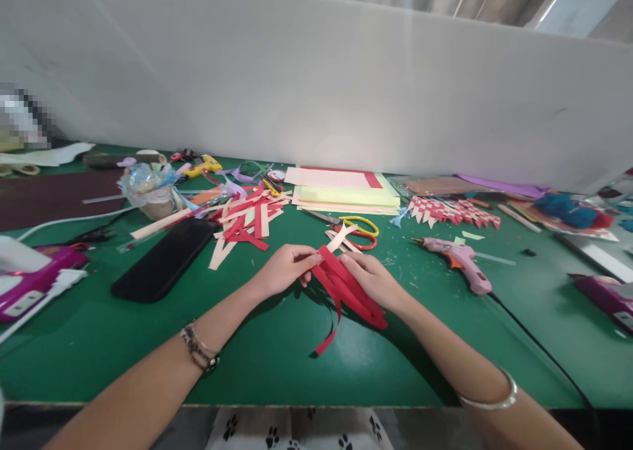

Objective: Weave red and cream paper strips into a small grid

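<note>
Red strips (353, 293): left hand (285, 268) pinches top, right hand (374, 280) clasps side, both angled inward.

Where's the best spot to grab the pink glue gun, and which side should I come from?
Probably the handle, coming from the near right. The pink glue gun lies with that end slanting toward the near right, while its nozzle points left, away from there. The cord trails from the handle's end, so keep clear of it.

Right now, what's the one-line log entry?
left hand: holding red strips; right hand: holding red strips; beyond: scissors; right: glue gun
</note>
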Tool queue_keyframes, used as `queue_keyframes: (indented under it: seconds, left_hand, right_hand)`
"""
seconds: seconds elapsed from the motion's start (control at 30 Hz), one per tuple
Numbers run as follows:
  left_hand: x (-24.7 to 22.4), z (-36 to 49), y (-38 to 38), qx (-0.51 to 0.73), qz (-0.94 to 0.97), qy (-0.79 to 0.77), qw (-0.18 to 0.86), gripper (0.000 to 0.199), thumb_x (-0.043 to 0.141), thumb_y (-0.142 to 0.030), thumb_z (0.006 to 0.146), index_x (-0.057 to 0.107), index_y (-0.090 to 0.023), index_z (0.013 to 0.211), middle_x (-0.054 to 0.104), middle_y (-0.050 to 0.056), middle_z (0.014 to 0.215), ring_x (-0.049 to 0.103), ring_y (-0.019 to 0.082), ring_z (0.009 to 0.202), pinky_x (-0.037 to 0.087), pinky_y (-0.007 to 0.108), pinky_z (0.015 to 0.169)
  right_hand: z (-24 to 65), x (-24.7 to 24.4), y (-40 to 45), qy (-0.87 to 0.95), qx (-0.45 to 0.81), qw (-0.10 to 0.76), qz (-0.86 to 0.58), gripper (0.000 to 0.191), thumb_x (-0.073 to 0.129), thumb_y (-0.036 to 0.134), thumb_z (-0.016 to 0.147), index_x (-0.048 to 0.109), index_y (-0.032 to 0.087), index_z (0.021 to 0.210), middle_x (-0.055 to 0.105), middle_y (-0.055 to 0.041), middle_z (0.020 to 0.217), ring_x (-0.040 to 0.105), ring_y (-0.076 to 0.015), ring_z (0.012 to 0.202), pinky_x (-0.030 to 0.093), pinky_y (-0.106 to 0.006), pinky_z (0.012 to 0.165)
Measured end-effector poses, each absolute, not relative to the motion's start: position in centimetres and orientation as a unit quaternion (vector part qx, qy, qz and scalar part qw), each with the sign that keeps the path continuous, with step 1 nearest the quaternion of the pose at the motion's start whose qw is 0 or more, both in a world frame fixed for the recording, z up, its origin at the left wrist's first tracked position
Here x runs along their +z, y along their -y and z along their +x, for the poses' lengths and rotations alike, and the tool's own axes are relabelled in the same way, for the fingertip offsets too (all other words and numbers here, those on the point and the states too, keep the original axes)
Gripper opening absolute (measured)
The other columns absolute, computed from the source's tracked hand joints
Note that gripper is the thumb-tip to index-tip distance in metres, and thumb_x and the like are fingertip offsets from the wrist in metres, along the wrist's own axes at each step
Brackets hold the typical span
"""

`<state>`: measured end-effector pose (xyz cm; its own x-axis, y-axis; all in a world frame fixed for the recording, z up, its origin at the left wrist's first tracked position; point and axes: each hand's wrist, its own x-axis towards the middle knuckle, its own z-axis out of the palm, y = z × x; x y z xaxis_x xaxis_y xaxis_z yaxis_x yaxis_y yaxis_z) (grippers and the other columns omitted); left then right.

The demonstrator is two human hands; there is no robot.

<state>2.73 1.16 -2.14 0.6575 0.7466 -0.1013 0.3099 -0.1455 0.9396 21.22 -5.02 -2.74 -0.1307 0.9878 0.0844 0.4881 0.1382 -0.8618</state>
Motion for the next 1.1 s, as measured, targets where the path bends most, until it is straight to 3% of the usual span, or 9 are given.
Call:
queue_keyframes:
  seconds: [0.13, 0.23, 0.47, 0.63, 0.8, 1.1]
  left_hand:
    - [-2.2, 2.9, -1.0, 0.208, 0.72, -0.359, 0.556, 0.035, 0.05, -0.048, 0.078, 0.058, -0.015, 0.07, 0.05, -0.004, 0.05, 0.049, 0.009, 0.047, 0.042, 0.02, 0.051]
    - [-2.3, 3.0, -1.0, 0.212, 0.708, -0.357, 0.572, 0.035, 0.051, -0.048, 0.077, 0.058, -0.015, 0.07, 0.05, -0.004, 0.052, 0.049, 0.009, 0.048, 0.043, 0.019, 0.051]
    - [-2.4, 2.8, -1.0, 0.218, 0.678, -0.361, 0.602, 0.034, 0.055, -0.047, 0.076, 0.063, -0.014, 0.077, 0.053, -0.002, 0.057, 0.052, 0.009, 0.055, 0.049, 0.023, 0.058]
    - [-2.1, 2.7, -1.0, 0.229, 0.65, -0.379, 0.617, 0.035, 0.06, -0.047, 0.071, 0.065, -0.013, 0.076, 0.055, -0.001, 0.061, 0.052, 0.01, 0.058, 0.051, 0.027, 0.066]
    - [-2.1, 2.9, -1.0, 0.234, 0.642, -0.381, 0.622, 0.032, 0.062, -0.044, 0.071, 0.068, -0.013, 0.077, 0.059, -0.001, 0.065, 0.05, 0.008, 0.056, 0.05, 0.024, 0.064]
    - [-2.4, 2.9, -1.1, 0.246, 0.646, -0.381, 0.613, 0.029, 0.061, -0.041, 0.073, 0.069, -0.013, 0.076, 0.059, -0.001, 0.063, 0.049, 0.007, 0.054, 0.048, 0.022, 0.061]
  right_hand:
    - [20.5, -2.2, 5.4, 0.653, 0.363, 0.392, -0.537, 0.033, 0.035, 0.039, 0.088, 0.058, 0.017, 0.077, 0.059, -0.0007, 0.076, 0.053, -0.0142, 0.071, 0.04, -0.024, 0.067]
    - [20.1, -2.0, 5.6, 0.652, 0.363, 0.378, -0.548, 0.029, 0.041, 0.04, 0.085, 0.059, 0.017, 0.082, 0.06, -0.0009, 0.074, 0.052, -0.0138, 0.066, 0.04, -0.024, 0.061]
    - [20.4, -2.4, 5.4, 0.676, 0.34, 0.35, -0.553, 0.029, 0.04, 0.035, 0.086, 0.06, 0.016, 0.076, 0.055, 0.0001, 0.067, 0.045, -0.0118, 0.06, 0.035, -0.023, 0.056]
    - [21.0, -2.6, 5.3, 0.677, 0.327, 0.336, -0.567, 0.033, 0.04, 0.037, 0.086, 0.055, 0.016, 0.065, 0.043, 0.0032, 0.057, 0.037, -0.0098, 0.054, 0.029, -0.022, 0.05]
    - [21.2, -2.4, 5.4, 0.689, 0.326, 0.321, -0.563, 0.036, 0.039, 0.037, 0.086, 0.042, 0.018, 0.056, 0.035, 0.0047, 0.054, 0.032, -0.0091, 0.051, 0.025, -0.023, 0.048]
    - [21.0, -2.2, 5.4, 0.708, 0.329, 0.296, -0.55, 0.035, 0.039, 0.034, 0.086, 0.038, 0.019, 0.055, 0.036, 0.0051, 0.053, 0.033, -0.0092, 0.05, 0.026, -0.023, 0.049]
